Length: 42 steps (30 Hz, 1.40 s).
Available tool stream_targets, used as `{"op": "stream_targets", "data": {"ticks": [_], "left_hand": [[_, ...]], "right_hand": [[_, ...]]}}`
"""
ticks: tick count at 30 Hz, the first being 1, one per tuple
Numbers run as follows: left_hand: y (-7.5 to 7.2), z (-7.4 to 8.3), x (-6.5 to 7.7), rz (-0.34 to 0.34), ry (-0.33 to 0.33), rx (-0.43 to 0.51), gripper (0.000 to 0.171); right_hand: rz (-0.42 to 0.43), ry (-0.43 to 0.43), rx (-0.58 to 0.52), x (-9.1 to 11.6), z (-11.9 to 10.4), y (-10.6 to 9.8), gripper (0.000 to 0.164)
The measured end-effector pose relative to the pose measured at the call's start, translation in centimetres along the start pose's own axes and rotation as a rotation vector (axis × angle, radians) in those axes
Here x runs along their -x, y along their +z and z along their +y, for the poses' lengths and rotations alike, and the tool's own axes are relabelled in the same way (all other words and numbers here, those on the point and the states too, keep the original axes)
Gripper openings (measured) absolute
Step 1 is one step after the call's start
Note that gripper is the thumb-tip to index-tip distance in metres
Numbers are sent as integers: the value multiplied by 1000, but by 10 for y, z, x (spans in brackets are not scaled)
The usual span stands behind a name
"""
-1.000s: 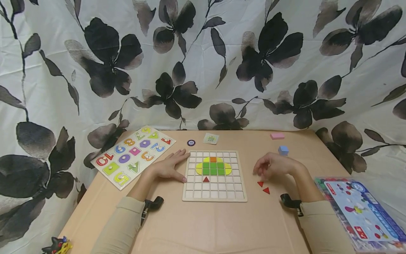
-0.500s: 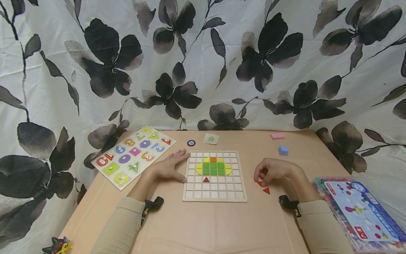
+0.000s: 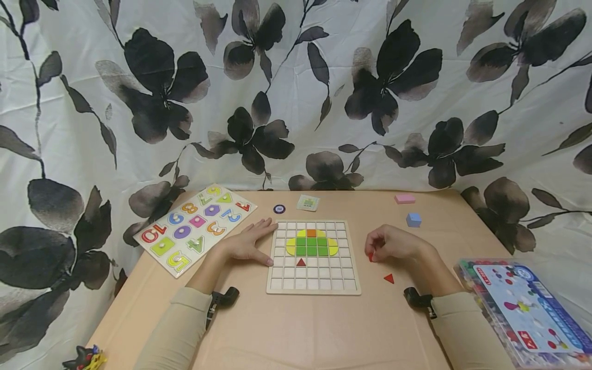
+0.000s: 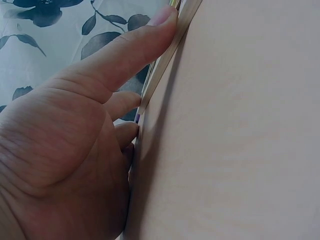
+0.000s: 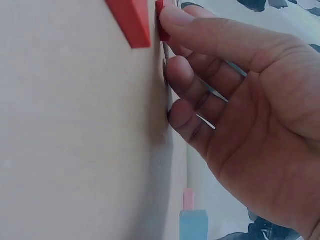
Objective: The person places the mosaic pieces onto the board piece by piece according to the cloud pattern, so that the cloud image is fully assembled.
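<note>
My right hand (image 3: 393, 243) pinches a small red triangle tile (image 5: 162, 22) between thumb and curled fingers, just right of the grid board. A second red triangle tile (image 3: 389, 278) lies on the table below that hand. My left hand (image 3: 247, 241) rests with straight, spread fingers along the left edge of the white grid board (image 3: 282, 283); in the left wrist view its thumb (image 4: 145, 45) touches the board's edge. On the board sit green squares (image 3: 312, 246), yellow curved pieces (image 3: 291, 246), an orange piece (image 3: 311, 233) and one red triangle (image 3: 300, 262).
A number-and-shape puzzle board (image 3: 157, 252) lies left. Behind the grid stand a round dark token (image 3: 279, 208) and a small pattern card (image 3: 307, 202). A pink block (image 3: 404, 198) and blue cube (image 3: 413, 220) are at back right. A clear box (image 3: 532, 308) lies right; small figures (image 3: 85, 358) front left.
My right hand has picked up the upper of the two loose red triangles and moved slightly left with it. The left hand has stayed on the board's edge.
</note>
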<state>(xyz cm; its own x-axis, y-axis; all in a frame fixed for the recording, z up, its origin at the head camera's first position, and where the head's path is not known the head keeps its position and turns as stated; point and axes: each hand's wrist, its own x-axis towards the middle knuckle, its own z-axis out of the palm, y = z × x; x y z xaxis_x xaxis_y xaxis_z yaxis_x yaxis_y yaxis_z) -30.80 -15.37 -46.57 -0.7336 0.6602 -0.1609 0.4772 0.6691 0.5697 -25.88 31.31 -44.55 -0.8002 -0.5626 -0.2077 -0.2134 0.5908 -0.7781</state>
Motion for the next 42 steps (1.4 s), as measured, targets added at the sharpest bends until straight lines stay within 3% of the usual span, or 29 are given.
{"op": "stream_targets", "data": {"ticks": [9, 17, 26, 42], "left_hand": [[0, 0, 0, 0, 4, -6, 116], [-1, 1, 0, -5, -1, -12, 115], [1, -1, 0, 0, 2, -10, 115], [0, -1, 0, 1, 6, -5, 115]], "right_hand": [[45, -30, -13, -3, 0, 3, 7], [135, -90, 12, -5, -10, 6, 5], [267, -115, -17, -16, -29, 17, 20], [261, -162, -24, -40, -71, 49, 25]]}}
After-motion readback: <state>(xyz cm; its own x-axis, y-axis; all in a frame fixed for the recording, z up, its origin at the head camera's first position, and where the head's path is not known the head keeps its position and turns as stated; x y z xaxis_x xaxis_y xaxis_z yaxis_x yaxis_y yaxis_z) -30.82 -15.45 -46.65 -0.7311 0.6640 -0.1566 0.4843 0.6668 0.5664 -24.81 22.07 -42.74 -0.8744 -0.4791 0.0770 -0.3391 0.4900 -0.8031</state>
